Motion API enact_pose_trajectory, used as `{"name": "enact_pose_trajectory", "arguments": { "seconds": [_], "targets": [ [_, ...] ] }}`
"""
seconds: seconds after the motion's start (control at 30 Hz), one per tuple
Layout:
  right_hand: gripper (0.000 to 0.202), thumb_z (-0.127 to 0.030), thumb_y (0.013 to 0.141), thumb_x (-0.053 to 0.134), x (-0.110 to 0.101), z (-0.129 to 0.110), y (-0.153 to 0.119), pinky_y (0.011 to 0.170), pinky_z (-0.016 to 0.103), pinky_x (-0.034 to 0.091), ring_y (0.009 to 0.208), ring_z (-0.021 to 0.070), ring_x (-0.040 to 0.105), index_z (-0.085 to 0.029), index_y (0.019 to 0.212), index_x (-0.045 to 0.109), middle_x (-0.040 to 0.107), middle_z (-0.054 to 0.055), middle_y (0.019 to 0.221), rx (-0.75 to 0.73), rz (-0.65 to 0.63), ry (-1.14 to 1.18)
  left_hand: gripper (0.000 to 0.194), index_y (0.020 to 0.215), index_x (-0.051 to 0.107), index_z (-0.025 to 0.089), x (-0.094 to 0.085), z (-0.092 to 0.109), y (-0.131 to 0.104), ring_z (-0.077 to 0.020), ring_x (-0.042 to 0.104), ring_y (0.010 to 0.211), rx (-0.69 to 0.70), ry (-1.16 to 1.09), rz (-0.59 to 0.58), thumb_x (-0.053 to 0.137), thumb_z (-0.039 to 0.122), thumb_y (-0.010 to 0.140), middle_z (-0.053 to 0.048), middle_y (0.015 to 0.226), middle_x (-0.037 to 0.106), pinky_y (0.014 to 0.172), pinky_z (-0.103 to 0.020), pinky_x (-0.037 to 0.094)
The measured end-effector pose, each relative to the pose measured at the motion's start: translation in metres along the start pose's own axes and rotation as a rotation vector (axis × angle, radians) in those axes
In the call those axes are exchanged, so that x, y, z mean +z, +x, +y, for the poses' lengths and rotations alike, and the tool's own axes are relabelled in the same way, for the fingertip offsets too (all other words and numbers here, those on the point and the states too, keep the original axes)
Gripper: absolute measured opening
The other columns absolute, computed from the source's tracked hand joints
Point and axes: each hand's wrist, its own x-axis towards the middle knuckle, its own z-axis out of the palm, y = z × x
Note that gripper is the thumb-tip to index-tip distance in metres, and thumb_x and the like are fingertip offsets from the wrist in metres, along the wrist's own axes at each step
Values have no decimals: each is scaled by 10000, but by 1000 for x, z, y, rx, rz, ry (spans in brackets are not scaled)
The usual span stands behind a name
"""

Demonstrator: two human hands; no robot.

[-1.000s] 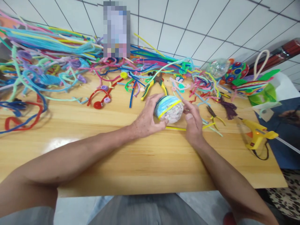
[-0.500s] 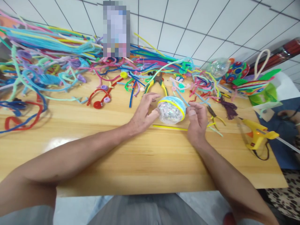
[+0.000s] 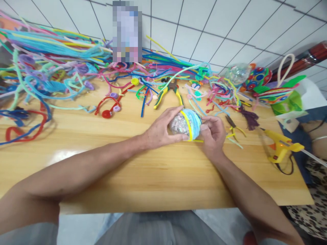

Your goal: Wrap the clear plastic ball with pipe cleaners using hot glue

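My left hand (image 3: 163, 131) is wrapped round the left side of a clear ball (image 3: 178, 124) with shiny, crinkled filling. The ball's right half is covered in light blue pipe cleaner (image 3: 195, 124), and a yellow pipe cleaner band (image 3: 188, 123) rings its middle. Against the blue side, my right hand (image 3: 214, 134) is closed, with thumb and bent fingers at the ball's edge; a dark blue bit shows near the fingertips. A yellow pipe cleaner (image 3: 199, 141) lies on the table, partly behind the ball. Just beyond the ball, pliers with yellow-green handles (image 3: 170, 93) lie spread.
Pipe cleaners (image 3: 76, 51) in many colours heap along the tiled wall. To the right are small yellow-handled pliers (image 3: 233, 127), a purple tassel-like bundle (image 3: 248, 117), a yellow glue gun (image 3: 279, 144) and decorated balls (image 3: 258, 78). Another person's arm (image 3: 319, 144) shows at the right edge.
The ball has turned, so its blue half now faces right and the yellow band stands nearly upright. My left hand has closed more fully round it.
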Motion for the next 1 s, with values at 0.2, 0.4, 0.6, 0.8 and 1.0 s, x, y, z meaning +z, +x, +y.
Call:
{"name": "enact_pose_trajectory", "arguments": {
  "seconds": [0.2,0.4,0.6,0.8,1.0],
  "targets": [
    [371,-578,1012,622,1,-2,-1,547,343,411,536,165,472,-293,1244,674,486,-62,646,-22,-46,27,947,1602,395,206,-1,0,2,-367,512,1489,29,-61,14,852,469,816,-210,1580,494,1275,-552,424],
    [308,-559,1014,643,0,-3,0,541,327,383,549,156,458,-285,1145,693,485,-61,655,12,-29,1,889,1595,408,237,-3,-2,4,-374,479,1499,90,11,-49,824,435,835,-195,1570,504,1267,-592,420],
    [274,-507,1007,666,1,1,1,705,356,475,729,173,560,-270,1140,699,575,-24,810,-60,17,-13,881,1610,398,226,-3,-1,4,-354,491,1474,92,26,-63,800,448,858,-191,1535,515,1253,-565,446],
    [328,-541,990,672,2,3,2,830,395,535,933,215,648,-279,1187,692,639,36,1073,-87,33,4,871,1589,400,223,-4,-2,4,-358,516,1465,84,-3,-74,813,381,838,-188,1544,522,1249,-550,453],
    [386,-602,999,637,2,4,3,926,451,547,1107,273,669,-301,1234,698,671,66,1205,-47,-34,34,843,1594,398,213,-4,-2,4,-364,494,1495,116,-23,-87,774,340,850,-196,1566,508,1271,-549,428]
  ]
}}
